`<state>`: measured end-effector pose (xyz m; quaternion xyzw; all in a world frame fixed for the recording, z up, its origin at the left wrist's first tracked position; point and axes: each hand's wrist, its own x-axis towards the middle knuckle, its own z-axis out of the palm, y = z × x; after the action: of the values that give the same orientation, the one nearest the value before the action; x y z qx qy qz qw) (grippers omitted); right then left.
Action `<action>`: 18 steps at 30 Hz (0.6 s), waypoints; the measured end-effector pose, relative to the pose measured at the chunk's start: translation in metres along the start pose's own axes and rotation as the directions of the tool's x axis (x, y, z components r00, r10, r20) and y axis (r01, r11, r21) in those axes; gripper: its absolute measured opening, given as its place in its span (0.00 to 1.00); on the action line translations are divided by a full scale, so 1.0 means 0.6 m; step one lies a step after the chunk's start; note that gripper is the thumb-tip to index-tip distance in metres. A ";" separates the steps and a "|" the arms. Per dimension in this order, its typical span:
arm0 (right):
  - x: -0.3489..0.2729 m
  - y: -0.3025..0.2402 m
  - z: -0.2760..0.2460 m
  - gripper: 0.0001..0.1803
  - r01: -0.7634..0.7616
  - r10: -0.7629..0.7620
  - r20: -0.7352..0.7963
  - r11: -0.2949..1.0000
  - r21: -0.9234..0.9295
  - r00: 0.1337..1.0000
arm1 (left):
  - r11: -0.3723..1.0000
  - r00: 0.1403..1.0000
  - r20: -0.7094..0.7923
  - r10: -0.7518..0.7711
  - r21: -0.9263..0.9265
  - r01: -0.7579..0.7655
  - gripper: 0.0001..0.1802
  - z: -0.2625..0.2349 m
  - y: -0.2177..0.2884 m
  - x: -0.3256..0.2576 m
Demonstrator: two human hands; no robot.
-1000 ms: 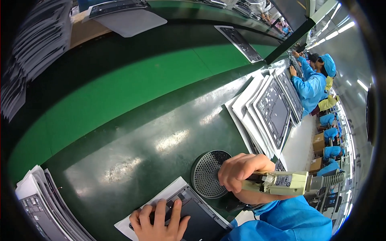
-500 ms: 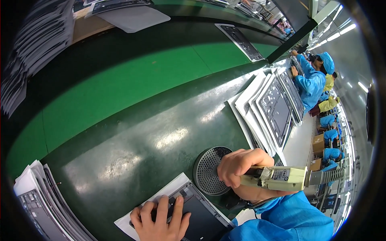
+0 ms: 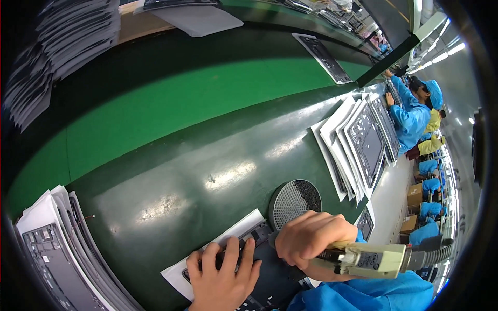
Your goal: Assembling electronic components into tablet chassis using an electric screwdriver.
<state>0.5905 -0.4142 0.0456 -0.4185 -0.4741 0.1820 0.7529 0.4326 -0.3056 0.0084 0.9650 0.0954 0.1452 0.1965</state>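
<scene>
A dark panel [image 3: 268,259], like the housing of a flat electronic device, lies on a white sheet [image 3: 175,270] near the bench's front edge. My left hand [image 3: 223,277] rests on its left part with the fingers spread. Wrapped round a cream electric screwdriver [image 3: 372,260] with a ribbed cable is my right hand [image 3: 314,239]. It is above the panel's right part, close to the near rim of a round dish [image 3: 285,205]. That dish has a grid of small holes and small dark pieces at its right side. The screwdriver's tip is mostly hidden behind my fingers.
Similar panels with white sheets stand in stacks at the right [image 3: 363,142] and lower left [image 3: 46,259]. A large pile of sheets [image 3: 80,39] rises at the far left. Another panel [image 3: 324,59] lies beyond the green strip [image 3: 171,98]. A co-worker in blue [image 3: 410,122] is farther right.
My right hand has brought the screwdriver from over the dish nearer to the panel. My left hand keeps its place on the panel. The whole view has shifted somewhat.
</scene>
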 end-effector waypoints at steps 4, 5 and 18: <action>-0.002 0.020 0.012 0.09 -0.024 0.023 -0.034 0.999 -0.030 0.999 | 1.000 1.000 -0.026 -0.007 -0.022 0.007 0.23 0.003 -0.001 -0.004; -0.002 0.022 0.016 0.09 -0.027 0.026 -0.031 0.999 -0.027 0.999 | 1.000 1.000 -0.031 -0.005 -0.021 0.004 0.23 0.004 -0.002 -0.004; -0.002 0.027 0.016 0.21 -0.072 0.070 -0.048 0.996 -0.051 0.996 | 1.000 0.999 -0.047 0.002 -0.024 -0.003 0.23 0.003 0.000 -0.003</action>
<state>0.5836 -0.4010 0.0340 -0.4589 -0.4463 0.1863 0.7453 0.4313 -0.3064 0.0065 0.9590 0.0971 0.1693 0.2054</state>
